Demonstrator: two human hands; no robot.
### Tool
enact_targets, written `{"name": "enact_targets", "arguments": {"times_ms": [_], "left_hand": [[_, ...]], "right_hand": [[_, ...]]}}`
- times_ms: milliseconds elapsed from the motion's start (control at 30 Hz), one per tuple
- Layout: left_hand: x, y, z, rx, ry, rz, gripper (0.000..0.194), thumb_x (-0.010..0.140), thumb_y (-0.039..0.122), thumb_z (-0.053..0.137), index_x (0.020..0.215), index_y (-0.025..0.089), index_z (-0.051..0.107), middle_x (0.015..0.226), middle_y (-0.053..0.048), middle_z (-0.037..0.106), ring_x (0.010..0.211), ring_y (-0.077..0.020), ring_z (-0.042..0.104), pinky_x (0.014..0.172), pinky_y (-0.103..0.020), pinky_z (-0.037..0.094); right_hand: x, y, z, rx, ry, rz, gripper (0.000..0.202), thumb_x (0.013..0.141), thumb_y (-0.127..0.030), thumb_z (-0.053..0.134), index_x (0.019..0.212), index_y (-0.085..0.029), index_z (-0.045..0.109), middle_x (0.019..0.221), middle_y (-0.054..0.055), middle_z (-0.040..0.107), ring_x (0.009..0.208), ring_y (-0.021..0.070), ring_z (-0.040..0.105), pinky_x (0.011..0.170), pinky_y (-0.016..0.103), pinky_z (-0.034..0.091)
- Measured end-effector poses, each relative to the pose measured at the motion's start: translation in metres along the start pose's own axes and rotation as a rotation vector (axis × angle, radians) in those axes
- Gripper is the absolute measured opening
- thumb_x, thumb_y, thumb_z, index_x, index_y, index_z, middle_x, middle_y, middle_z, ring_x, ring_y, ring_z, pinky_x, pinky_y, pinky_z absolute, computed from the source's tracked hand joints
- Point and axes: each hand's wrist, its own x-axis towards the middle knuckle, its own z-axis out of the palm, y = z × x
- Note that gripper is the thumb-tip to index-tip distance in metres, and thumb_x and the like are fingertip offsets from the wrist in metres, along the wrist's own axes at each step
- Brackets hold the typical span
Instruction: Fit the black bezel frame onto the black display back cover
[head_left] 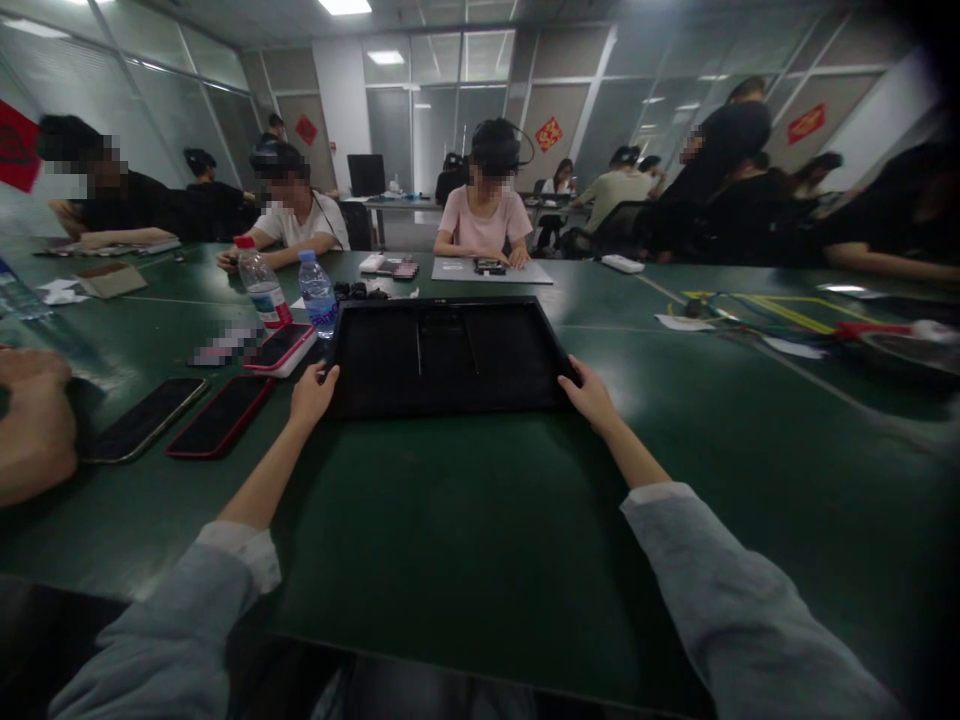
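Observation:
A wide black rectangular tray-like frame with raised edges is in front of me over the green table. Two thin lines run across its dark inner face, and a small mark sits on its far edge. My left hand grips the left side near the front corner, thumb on the rim. At the opposite side my right hand holds the right edge the same way. Fingers of both hands are partly hidden under the frame. I cannot tell whether its underside touches the table.
Left of the frame are a red-capped bottle, a blue-capped bottle, a phone on a white box, a red-edged phone and a dark phone. Another person's arm rests farther left. Cables lie right.

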Motion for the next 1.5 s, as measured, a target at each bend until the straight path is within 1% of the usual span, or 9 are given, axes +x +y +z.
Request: {"name": "enact_targets", "arguments": {"times_ms": [200, 533, 800, 900, 967, 1067, 1267, 1433, 1500], "left_hand": [[0.000, 0.000, -0.002, -0.013, -0.017, 0.006, 0.052, 0.099, 0.051, 0.056, 0.137, 0.016, 0.064, 0.130, -0.018, 0.073, 0.123, -0.0310, 0.069, 0.105, -0.042, 0.050], [0.003, 0.000, 0.000, 0.041, -0.064, 0.012, 0.060, 0.098, 0.059, 0.054, 0.141, 0.018, 0.060, 0.133, -0.019, 0.072, 0.123, -0.0344, 0.068, 0.103, -0.046, 0.051], [0.000, 0.003, -0.002, 0.067, -0.070, 0.033, 0.058, 0.099, 0.055, 0.053, 0.142, 0.016, 0.060, 0.135, -0.020, 0.070, 0.125, -0.0355, 0.067, 0.104, -0.047, 0.050], [-0.009, 0.013, -0.011, 0.083, 0.062, 0.158, 0.050, 0.101, 0.043, 0.050, 0.141, 0.016, 0.062, 0.132, -0.019, 0.071, 0.123, -0.0341, 0.067, 0.107, -0.048, 0.048], [-0.018, 0.025, -0.018, 0.112, 0.250, 0.301, 0.046, 0.101, 0.034, 0.046, 0.141, 0.017, 0.062, 0.139, -0.018, 0.067, 0.131, -0.0341, 0.061, 0.113, -0.051, 0.043], [-0.038, 0.050, -0.020, 0.109, 0.436, 0.419, 0.050, 0.103, 0.031, 0.041, 0.149, 0.017, 0.056, 0.155, -0.019, 0.054, 0.146, -0.0343, 0.047, 0.121, -0.054, 0.033], [-0.066, 0.074, 0.017, 0.239, 0.220, 0.673, 0.060, 0.105, 0.036, 0.040, 0.162, 0.020, 0.041, 0.171, -0.012, 0.036, 0.159, -0.0300, 0.030, 0.131, -0.052, 0.015], [-0.062, 0.063, 0.034, 0.335, -0.003, 0.637, 0.056, 0.104, 0.043, 0.040, 0.155, 0.022, 0.052, 0.170, -0.012, 0.038, 0.155, -0.0333, 0.037, 0.126, -0.057, 0.028], [-0.060, 0.061, 0.034, 0.329, -0.031, 0.623, 0.054, 0.103, 0.043, 0.041, 0.151, 0.023, 0.057, 0.167, -0.012, 0.042, 0.154, -0.0337, 0.039, 0.125, -0.058, 0.029]], "right_hand": [[-0.011, -0.003, 0.000, -0.055, 0.037, -0.006, 0.068, 0.081, -0.041, 0.067, 0.145, -0.021, 0.060, 0.151, 0.012, 0.059, 0.144, 0.0331, 0.051, 0.127, 0.053, 0.034], [0.001, 0.008, -0.002, -0.085, 0.010, -0.016, 0.064, 0.083, -0.042, 0.059, 0.143, -0.019, 0.060, 0.143, 0.016, 0.064, 0.135, 0.0349, 0.059, 0.121, 0.058, 0.042], [0.001, 0.013, 0.000, -0.166, 0.025, -0.084, 0.064, 0.087, -0.044, 0.055, 0.146, -0.018, 0.057, 0.144, 0.016, 0.061, 0.137, 0.0335, 0.056, 0.122, 0.056, 0.039], [-0.005, 0.001, 0.001, -0.320, 0.124, -0.140, 0.068, 0.088, -0.038, 0.052, 0.150, -0.008, 0.053, 0.140, 0.024, 0.060, 0.136, 0.0369, 0.054, 0.117, 0.060, 0.041], [-0.014, -0.014, 0.004, -0.452, 0.211, -0.199, 0.069, 0.092, -0.036, 0.049, 0.153, -0.004, 0.048, 0.145, 0.028, 0.054, 0.139, 0.0398, 0.049, 0.114, 0.064, 0.040], [-0.030, -0.045, 0.015, -0.584, 0.274, -0.312, 0.067, 0.100, -0.039, 0.041, 0.161, -0.011, 0.038, 0.159, 0.026, 0.039, 0.148, 0.0399, 0.037, 0.116, 0.065, 0.036], [-0.052, -0.085, 0.044, -0.741, 0.184, -0.472, 0.067, 0.106, -0.040, 0.035, 0.169, -0.020, 0.023, 0.174, 0.016, 0.020, 0.159, 0.0333, 0.020, 0.125, 0.061, 0.020], [-0.049, -0.075, 0.052, -0.795, -0.072, -0.439, 0.056, 0.108, -0.037, 0.027, 0.154, -0.020, 0.054, 0.159, 0.014, 0.051, 0.149, 0.0282, 0.043, 0.125, 0.053, 0.029], [-0.047, -0.071, 0.052, -0.796, -0.099, -0.415, 0.057, 0.108, -0.037, 0.025, 0.151, -0.018, 0.058, 0.157, 0.014, 0.053, 0.146, 0.0282, 0.048, 0.122, 0.051, 0.033]]}}
